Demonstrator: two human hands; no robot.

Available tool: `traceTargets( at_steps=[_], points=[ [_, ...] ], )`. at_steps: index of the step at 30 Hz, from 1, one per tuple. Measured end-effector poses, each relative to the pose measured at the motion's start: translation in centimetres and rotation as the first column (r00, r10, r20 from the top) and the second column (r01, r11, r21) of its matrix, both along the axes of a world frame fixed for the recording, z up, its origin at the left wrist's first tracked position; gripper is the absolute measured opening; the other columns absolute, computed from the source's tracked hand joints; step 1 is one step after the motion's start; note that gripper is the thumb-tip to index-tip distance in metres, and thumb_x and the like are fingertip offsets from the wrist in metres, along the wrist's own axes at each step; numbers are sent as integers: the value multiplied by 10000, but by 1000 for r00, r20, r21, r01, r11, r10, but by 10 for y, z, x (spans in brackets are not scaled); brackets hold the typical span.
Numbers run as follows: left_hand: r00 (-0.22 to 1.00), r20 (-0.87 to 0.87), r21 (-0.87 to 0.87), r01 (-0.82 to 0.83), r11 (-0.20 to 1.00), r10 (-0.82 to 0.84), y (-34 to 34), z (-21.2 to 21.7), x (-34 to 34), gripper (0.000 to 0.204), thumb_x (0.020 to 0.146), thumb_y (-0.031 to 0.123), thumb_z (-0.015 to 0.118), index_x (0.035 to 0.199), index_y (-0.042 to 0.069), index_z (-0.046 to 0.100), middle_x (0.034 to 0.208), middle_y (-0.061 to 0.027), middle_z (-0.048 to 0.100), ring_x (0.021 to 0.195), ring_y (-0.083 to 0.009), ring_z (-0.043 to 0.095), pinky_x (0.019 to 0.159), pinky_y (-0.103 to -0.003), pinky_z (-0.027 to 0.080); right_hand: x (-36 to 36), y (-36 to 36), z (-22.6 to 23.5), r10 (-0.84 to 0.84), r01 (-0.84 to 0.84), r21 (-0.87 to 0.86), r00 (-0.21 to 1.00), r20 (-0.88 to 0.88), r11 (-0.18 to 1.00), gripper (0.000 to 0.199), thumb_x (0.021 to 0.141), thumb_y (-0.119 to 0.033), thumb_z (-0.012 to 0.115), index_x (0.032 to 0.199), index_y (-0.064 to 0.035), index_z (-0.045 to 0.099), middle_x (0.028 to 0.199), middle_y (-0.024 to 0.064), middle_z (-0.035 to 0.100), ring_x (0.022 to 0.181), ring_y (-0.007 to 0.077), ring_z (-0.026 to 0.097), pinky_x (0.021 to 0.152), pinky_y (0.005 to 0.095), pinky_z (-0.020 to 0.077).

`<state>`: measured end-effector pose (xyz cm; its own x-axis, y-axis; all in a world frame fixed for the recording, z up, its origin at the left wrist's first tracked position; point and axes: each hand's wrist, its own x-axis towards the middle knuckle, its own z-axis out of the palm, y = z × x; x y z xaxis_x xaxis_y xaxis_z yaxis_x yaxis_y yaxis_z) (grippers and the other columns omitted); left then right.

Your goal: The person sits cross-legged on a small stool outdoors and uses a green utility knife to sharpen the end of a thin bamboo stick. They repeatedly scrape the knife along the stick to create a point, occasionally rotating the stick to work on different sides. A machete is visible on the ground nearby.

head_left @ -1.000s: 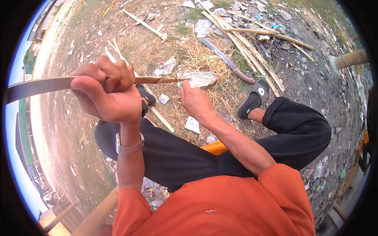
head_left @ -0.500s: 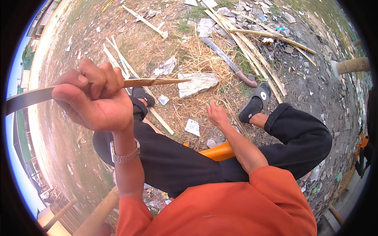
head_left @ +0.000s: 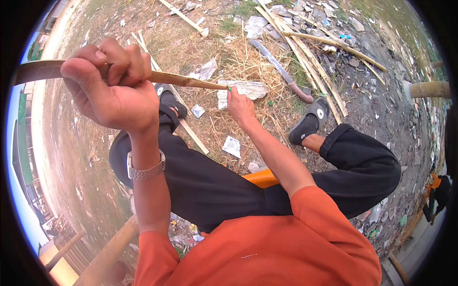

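My left hand point(head_left: 114, 90), raised at the left, is closed around a long flat bamboo strip point(head_left: 186, 80). One end of the strip runs off to the left behind the fist. Its narrower end points right, to my right hand point(head_left: 242, 107). There the fingers are pinched at the tip of the strip, with a small green object point(head_left: 229, 88) between them, too small to make out. Behind that hand a pale, rough flat block point(head_left: 253, 89) lies on straw. Just to the right of it, a long-bladed machete point(head_left: 274, 62) lies on the ground.
Several bamboo strips point(head_left: 305, 55) lie at the far right, and others point(head_left: 193, 136) near my left foot. Black trousers and dark slippers point(head_left: 315, 117) frame the work area. An orange seat point(head_left: 261, 178) shows between my legs. Litter and a bamboo pole point(head_left: 429, 89) are at the right.
My right hand has moved up and left from over the straw to the strip's tip. My left hand and the strip have risen slightly.
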<state>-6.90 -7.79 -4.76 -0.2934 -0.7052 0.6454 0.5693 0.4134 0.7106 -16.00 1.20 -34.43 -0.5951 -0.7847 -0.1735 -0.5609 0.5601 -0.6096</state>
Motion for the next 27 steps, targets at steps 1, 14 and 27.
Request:
traceTargets(
  at_steps=[1, 14, 27],
  points=[
    [1000, 2, 9, -12, 1000, 12, 2, 0, 0, 377, 992, 445, 402, 841, 103, 452, 587, 33, 239, 463, -63, 161, 420, -229, 123, -2, -1, -6, -19, 19, 22, 1000, -3, 1000, 263, 984, -296, 395, 1003, -41, 456, 728, 276, 632, 722, 464, 633, 659, 548, 510],
    [999, -21, -41, -34, 999, 33, -7, -5, 9, 364, 1000, 422, 399, 815, 110, 424, 571, 38, 246, 456, -52, 151, 402, -220, 126, -8, -8, -66, 5, -10, 126, 999, 42, 992, 319, 983, -333, 393, 1015, -32, 491, 870, 282, 637, 911, 460, 612, 812, 542, 481],
    [996, -84, 3, 4, 1000, -4, -22, -6, 8, 387, 988, 447, 416, 851, 85, 442, 542, 36, 253, 432, -45, 159, 394, -225, 127, -16, -15, -50, -102, 100, 24, 985, 140, 995, 371, 983, -351, 378, 989, -15, 536, 755, 276, 625, 748, 454, 622, 707, 524, 487]
  ],
)
